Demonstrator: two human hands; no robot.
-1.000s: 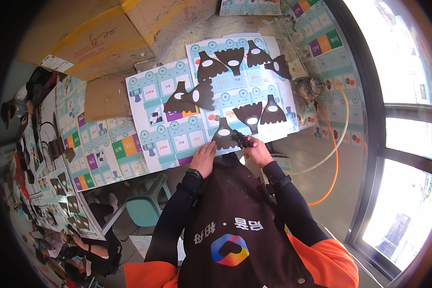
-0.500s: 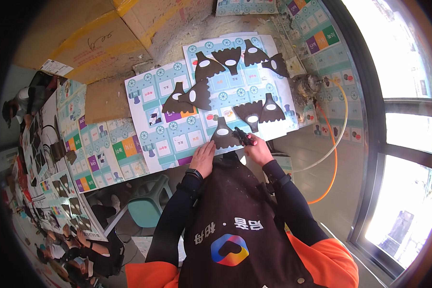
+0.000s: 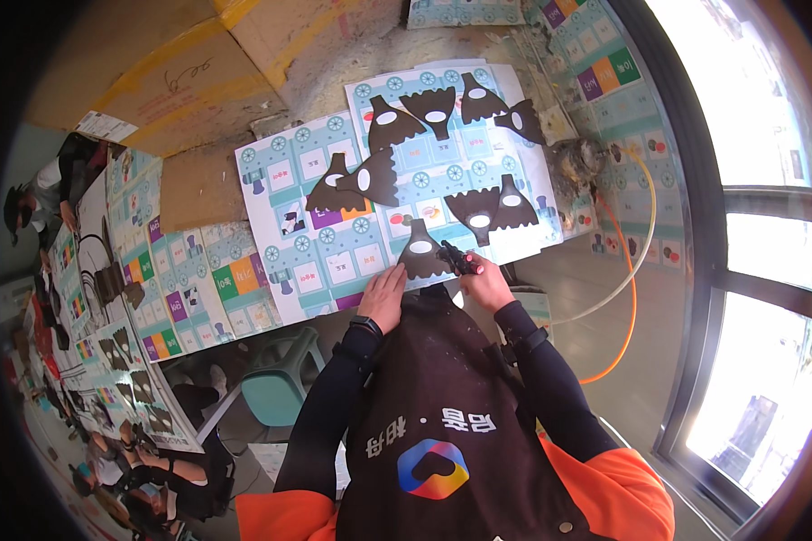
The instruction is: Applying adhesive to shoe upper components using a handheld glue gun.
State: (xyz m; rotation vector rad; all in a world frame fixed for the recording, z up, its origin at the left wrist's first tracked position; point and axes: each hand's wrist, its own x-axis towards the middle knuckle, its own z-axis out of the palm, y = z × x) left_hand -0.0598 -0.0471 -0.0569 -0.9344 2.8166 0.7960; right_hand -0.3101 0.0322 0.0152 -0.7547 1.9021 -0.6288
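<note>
A dark, fan-shaped flat piece [image 3: 417,242] with a scalloped edge and a pale oval lies on the printed board [image 3: 334,242], close to its near edge. Flat beside its lower left corner rests my left hand [image 3: 385,293], fingers stretched out, the tips at the piece. My right hand [image 3: 485,284] is closed around a small black pistol-shaped tool [image 3: 457,260], whose front end points at the piece's right side. Two similar pieces overlap just beyond it: one fan-shaped piece [image 3: 465,206] and another fan-shaped piece [image 3: 512,209]. Several more lie farther back and to the left.
At the right, a pale hose [image 3: 645,243] and an orange hose [image 3: 626,316] hang beside the window frame [image 3: 715,234]. Large cardboard boxes [image 3: 189,86] stand at the back left. A green stool [image 3: 280,388] is under the table's left side. Other people work at the far left.
The fan-shaped piece just beyond my tool has slid slightly to the right and now overlaps its neighbour more. My hands have stayed almost in place.
</note>
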